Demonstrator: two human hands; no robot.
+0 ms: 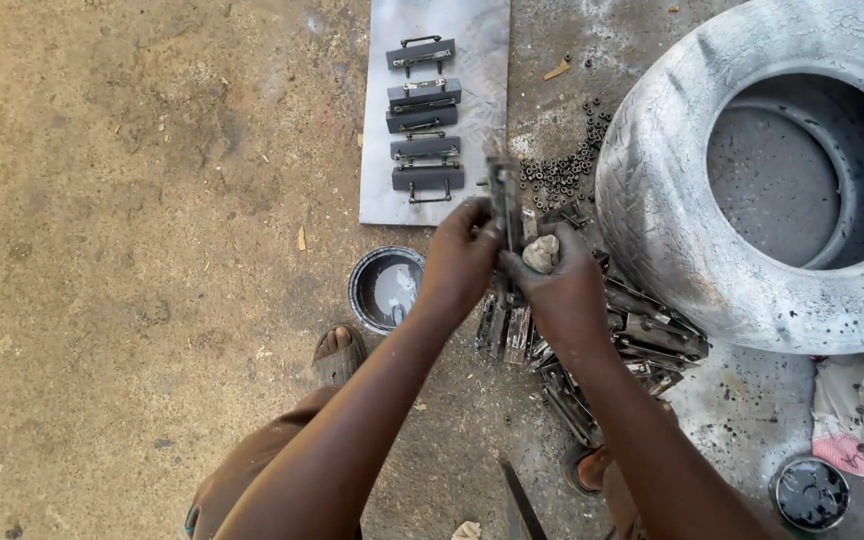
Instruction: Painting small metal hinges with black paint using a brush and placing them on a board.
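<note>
Both arms reach forward, the left hand (462, 255) gripping a metal latch piece (503, 200) upright while the right hand (564, 290) clutches a paint-soaked rag (541, 254) against it, above a heap of metal parts (602, 350) beside a grey tyre (692, 200).

Both arms extended forward; left hand (460, 255) and right hand (557, 285) clenched, side by side.

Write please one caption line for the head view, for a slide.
Left hand holds a metal latch, right hand a grey wad, above piled latches beside a tyre.
</note>
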